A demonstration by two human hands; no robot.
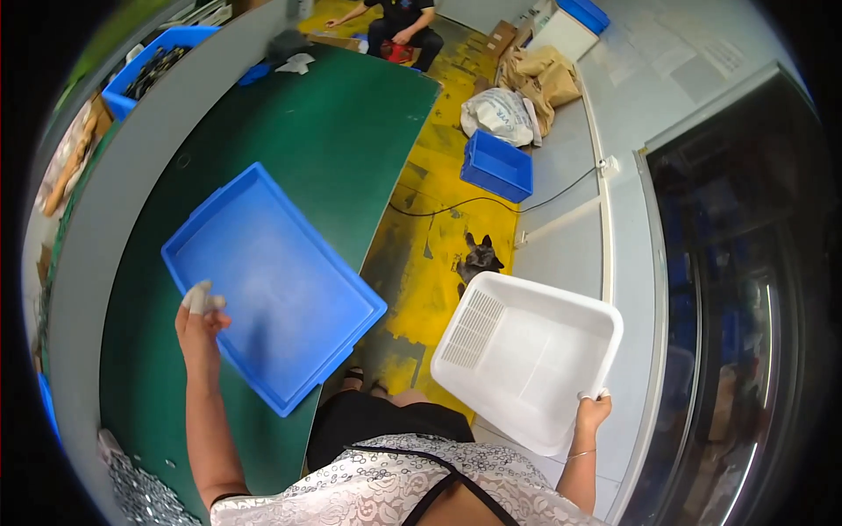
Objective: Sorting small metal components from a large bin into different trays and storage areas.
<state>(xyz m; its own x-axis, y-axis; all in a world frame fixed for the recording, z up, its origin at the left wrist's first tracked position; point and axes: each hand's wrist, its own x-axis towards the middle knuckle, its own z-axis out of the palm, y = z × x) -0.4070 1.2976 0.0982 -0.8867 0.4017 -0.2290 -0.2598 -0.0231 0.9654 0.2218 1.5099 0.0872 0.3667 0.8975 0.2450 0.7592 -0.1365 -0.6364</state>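
Observation:
My right hand (593, 410) grips the near right rim of a white plastic basin (535, 351), with the thumb over the edge. The basin is held tilted off the table's right side; its inside is bare, and slots line one wall. A shallow blue plastic tray (276, 272) lies askew on the green table (342, 114), its near right corner reaching past the table edge. Over the tray's left rim hovers my left hand (203, 320), with loosely bent fingers apart and slightly blurred. White covers sit on some of its fingertips. Nothing shows in that hand.
Small shiny pieces (149, 486) are heaped at the table's near left. A black dog (481, 259) is on the yellow floor, near a cable (456, 210), a blue crate (497, 167) and sacks (500, 114). Another person (403, 22) sits beyond the table.

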